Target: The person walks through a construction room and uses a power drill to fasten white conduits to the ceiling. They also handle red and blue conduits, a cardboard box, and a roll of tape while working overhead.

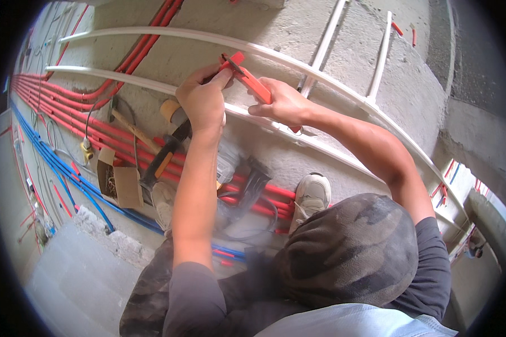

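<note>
Left hand (203,104): pinching a short red pipe piece (236,58) between thumb and fingers
Right hand (285,105): gripping a red cutter (255,87) by its handles
Red pipe piece: sitting at the cutter's dark head, above the concrete floor (298,165); cut state not showing clearly
Progress: red pipes (91,130) and blue pipes (49,162) already running in rows; held piece apparently remaining unfitted
Materials: smooth plastic tubing contrasting with coarse grey concrete
Cardboard box (128,188): standing open-flapped near the pale slab's (84,275) broken upper edge
</note>
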A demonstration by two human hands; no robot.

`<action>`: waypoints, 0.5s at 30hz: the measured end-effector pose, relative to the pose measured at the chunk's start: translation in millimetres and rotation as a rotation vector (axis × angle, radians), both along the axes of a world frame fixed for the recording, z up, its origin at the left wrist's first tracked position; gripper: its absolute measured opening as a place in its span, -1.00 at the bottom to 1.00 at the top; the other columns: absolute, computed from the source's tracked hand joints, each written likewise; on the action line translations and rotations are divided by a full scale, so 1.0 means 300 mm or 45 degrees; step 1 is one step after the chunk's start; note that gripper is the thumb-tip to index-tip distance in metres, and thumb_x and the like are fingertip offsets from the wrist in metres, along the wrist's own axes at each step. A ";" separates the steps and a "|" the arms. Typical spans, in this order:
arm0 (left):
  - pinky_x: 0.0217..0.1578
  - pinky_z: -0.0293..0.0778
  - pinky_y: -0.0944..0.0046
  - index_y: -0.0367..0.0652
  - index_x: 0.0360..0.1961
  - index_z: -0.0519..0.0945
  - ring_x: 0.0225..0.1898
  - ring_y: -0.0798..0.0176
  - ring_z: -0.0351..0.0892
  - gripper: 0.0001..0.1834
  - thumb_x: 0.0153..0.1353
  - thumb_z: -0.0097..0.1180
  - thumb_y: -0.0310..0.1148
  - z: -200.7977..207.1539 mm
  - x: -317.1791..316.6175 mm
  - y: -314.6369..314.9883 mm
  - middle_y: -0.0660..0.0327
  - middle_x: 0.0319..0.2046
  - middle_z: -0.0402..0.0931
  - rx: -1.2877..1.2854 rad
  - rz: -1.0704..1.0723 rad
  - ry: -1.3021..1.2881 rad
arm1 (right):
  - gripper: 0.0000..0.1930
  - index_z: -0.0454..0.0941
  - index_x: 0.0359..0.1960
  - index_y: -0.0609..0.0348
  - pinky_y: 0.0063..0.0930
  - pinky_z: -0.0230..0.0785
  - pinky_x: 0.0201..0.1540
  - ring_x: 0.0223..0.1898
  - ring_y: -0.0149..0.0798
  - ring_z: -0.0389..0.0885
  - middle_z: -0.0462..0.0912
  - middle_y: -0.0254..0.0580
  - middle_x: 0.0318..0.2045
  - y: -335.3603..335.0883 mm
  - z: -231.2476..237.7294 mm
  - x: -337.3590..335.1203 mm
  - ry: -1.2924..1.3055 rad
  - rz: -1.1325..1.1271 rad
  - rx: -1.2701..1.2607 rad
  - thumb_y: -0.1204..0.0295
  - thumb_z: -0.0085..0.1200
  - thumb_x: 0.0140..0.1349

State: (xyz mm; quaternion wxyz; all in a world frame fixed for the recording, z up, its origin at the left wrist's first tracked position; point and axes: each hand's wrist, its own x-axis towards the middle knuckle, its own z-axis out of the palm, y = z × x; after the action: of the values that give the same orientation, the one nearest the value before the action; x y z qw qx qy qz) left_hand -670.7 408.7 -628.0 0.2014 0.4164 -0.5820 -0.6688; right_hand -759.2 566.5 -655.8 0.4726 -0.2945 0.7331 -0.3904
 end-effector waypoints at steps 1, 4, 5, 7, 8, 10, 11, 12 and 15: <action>-0.29 0.62 0.33 -0.51 -0.19 0.68 -0.37 0.26 0.68 -0.83 0.18 0.28 -0.65 0.001 -0.003 0.003 0.02 -0.30 0.69 -0.018 -0.004 -0.031 | -0.55 0.50 -0.13 0.28 -0.25 0.41 -0.06 -0.23 -0.16 0.57 0.57 -0.05 -0.33 0.007 -0.012 0.003 -0.040 -0.037 0.000 0.19 0.31 0.11; -0.30 0.62 0.33 -0.52 -0.18 0.68 -0.39 0.26 0.67 -0.81 0.18 0.29 -0.63 -0.011 -0.038 0.001 0.03 -0.32 0.69 -0.071 -0.063 -0.054 | -0.62 0.49 -0.37 0.25 -0.19 0.41 -0.17 -0.36 -0.16 0.58 0.59 -0.05 -0.49 0.002 -0.032 0.030 -0.094 -0.163 -0.015 0.19 0.35 0.11; -0.30 0.62 0.32 -0.53 -0.18 0.68 -0.39 0.26 0.67 -0.80 0.18 0.30 -0.63 -0.025 -0.059 0.007 0.04 -0.32 0.68 -0.080 -0.094 -0.056 | -0.60 0.49 -0.39 0.23 -0.28 0.44 -0.26 -0.42 -0.22 0.58 0.60 -0.11 -0.49 0.007 -0.050 0.035 -0.164 -0.234 0.009 0.14 0.37 0.13; -0.34 0.56 0.32 -0.52 -0.23 0.70 -0.45 0.31 0.62 -0.82 0.15 0.29 -0.60 -0.032 -0.128 -0.046 0.08 -0.40 0.68 -0.158 -0.141 0.002 | -0.56 0.48 -0.41 0.18 -0.37 0.44 -0.41 -0.51 -0.32 0.56 0.59 -0.19 -0.50 -0.030 -0.020 -0.013 -0.477 -0.338 -0.033 0.06 0.37 0.16; -0.36 0.54 0.31 -0.52 -0.26 0.71 -0.47 0.33 0.60 -0.83 0.14 0.29 -0.59 -0.037 -0.160 -0.077 0.10 -0.43 0.67 -0.203 -0.161 0.013 | -0.54 0.47 -0.42 0.16 -0.43 0.43 -0.51 -0.57 -0.40 0.54 0.57 -0.27 -0.52 -0.066 -0.021 -0.060 -0.623 -0.332 0.000 0.02 0.37 0.18; -0.38 0.53 0.31 -0.52 -0.29 0.70 -0.47 0.31 0.61 -0.85 0.15 0.27 -0.60 -0.059 -0.252 -0.142 0.09 -0.45 0.67 -0.193 -0.200 -0.051 | -0.51 0.46 -0.49 0.19 -0.36 0.42 -0.55 -0.62 -0.32 0.54 0.49 -0.24 -0.65 -0.144 0.025 -0.111 -0.532 -0.422 0.047 -0.02 0.26 0.25; -0.38 0.53 0.30 -0.52 -0.30 0.70 -0.47 0.30 0.61 -0.86 0.15 0.27 -0.60 -0.064 -0.301 -0.171 0.09 -0.46 0.66 -0.188 -0.229 -0.071 | -0.49 0.46 -0.52 0.20 -0.34 0.42 -0.54 -0.63 -0.30 0.54 0.49 -0.23 -0.66 -0.161 0.038 -0.139 -0.547 -0.465 0.054 -0.04 0.26 0.24; -0.37 0.56 0.32 -0.53 -0.27 0.69 -0.45 0.27 0.64 -0.84 0.15 0.28 -0.60 -0.060 -0.339 -0.194 0.09 -0.42 0.67 -0.196 -0.282 -0.102 | -0.49 0.45 -0.52 0.20 -0.34 0.42 -0.54 -0.62 -0.30 0.55 0.49 -0.23 -0.66 -0.170 0.043 -0.170 -0.511 -0.438 0.078 -0.03 0.26 0.24; -0.35 0.62 0.36 -0.56 -0.22 0.67 -0.41 0.21 0.68 -0.80 0.16 0.30 -0.60 -0.110 -0.414 -0.281 0.09 -0.36 0.68 -0.326 -0.474 -0.190 | -0.52 0.45 -0.51 0.19 -0.32 0.41 -0.55 -0.61 -0.29 0.55 0.48 -0.21 -0.66 -0.182 0.027 -0.236 -0.442 -0.394 0.151 0.01 0.25 0.26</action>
State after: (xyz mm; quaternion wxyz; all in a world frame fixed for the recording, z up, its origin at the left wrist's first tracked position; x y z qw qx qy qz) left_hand -794.9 324.4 -661.0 0.0822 0.3211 -0.7420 -0.5827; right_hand -830.1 512.0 -647.8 0.5425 -0.0788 0.6990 -0.4593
